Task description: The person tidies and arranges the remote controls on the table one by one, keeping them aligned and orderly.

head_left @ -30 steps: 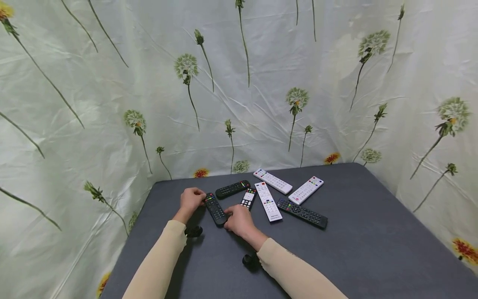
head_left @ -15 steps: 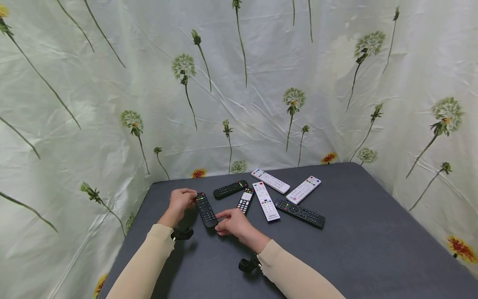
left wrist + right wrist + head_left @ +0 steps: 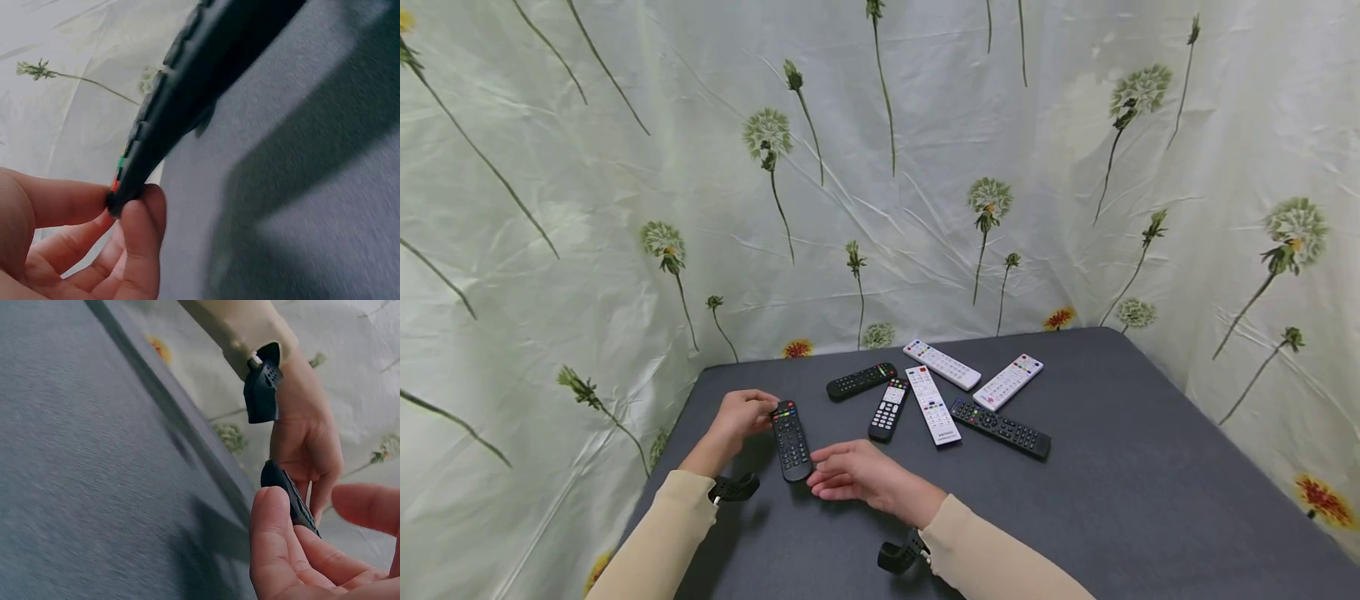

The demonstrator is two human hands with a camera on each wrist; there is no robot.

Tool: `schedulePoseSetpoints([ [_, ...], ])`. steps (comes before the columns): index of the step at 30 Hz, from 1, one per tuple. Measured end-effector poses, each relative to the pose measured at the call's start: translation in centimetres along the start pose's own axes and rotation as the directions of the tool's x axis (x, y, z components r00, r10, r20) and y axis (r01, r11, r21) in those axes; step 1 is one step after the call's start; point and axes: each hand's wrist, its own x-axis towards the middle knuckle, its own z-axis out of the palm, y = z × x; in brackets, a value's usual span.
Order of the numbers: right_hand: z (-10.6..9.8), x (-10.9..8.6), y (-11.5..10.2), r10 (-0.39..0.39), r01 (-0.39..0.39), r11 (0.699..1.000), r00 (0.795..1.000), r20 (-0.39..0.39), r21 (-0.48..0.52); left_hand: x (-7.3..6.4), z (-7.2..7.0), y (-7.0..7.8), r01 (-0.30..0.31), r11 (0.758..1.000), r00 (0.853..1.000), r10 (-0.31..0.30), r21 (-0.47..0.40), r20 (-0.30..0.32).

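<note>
A black remote control (image 3: 792, 443) with coloured buttons at its far end is held just above the table at the left. My left hand (image 3: 735, 418) pinches that far end between thumb and fingers; the left wrist view shows the remote (image 3: 181, 100) slanting up from the grip, with its shadow below. My right hand (image 3: 861, 477) is at the near end. In the right wrist view its fingers (image 3: 270, 519) lie against or very close to the remote (image 3: 290, 494), while the thumb (image 3: 365, 503) stands apart from it.
Behind the hands lie a black remote (image 3: 861, 381), a black remote with white buttons (image 3: 889, 410), a white remote (image 3: 933, 406), a long black remote (image 3: 1002, 427) and two more white remotes. The grey table (image 3: 1112, 500) meets a flowered curtain (image 3: 925, 208) at the back.
Both hands have moved left and nearer with the black remote, away from the other remotes. The right thumb and fingers have spread; the white-buttoned remote now shows in full.
</note>
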Motion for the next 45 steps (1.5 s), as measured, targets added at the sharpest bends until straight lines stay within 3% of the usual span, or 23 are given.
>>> schedulePoseSetpoints([
  [8,1.1,-1.4,0.9,0.048,-0.055,0.997,0.993,0.112,0.061,-1.1,-1.4,-0.7,-0.018,0.994,0.998,0.011,0.108,0.070],
  [18,2.3,-2.1,2.7,0.114,-0.144,0.981,0.971,0.209,0.132,-2.4,-1.6,-1.2,-0.067,0.970,0.990,0.036,0.233,0.135],
  [24,3.1,-1.9,3.9,0.065,-0.062,0.998,0.986,0.156,-0.024,-2.5,-1.6,-2.1,-0.059,0.961,0.989,0.020,0.271,0.143],
  [34,5.1,-1.4,5.1,-0.075,0.073,0.975,0.997,-0.004,-0.211,-2.8,-2.5,-3.4,-0.075,0.973,0.978,0.029,0.218,0.205],
  [37,5.7,-1.3,5.1,-0.101,0.080,0.950,0.993,-0.056,-0.301,-2.9,-2.8,-3.7,-0.073,0.975,0.971,0.022,0.208,0.237],
  [41,6.5,-1.2,5.1,-0.146,0.094,0.896,0.985,-0.087,-0.435,-3.0,-3.3,-4.0,-0.091,0.974,0.960,0.030,0.206,0.278],
  [45,7.1,-1.1,5.3,-0.176,0.109,0.862,0.980,-0.091,-0.495,-3.0,-3.6,-4.4,-0.106,0.974,0.952,0.041,0.200,0.305],
])
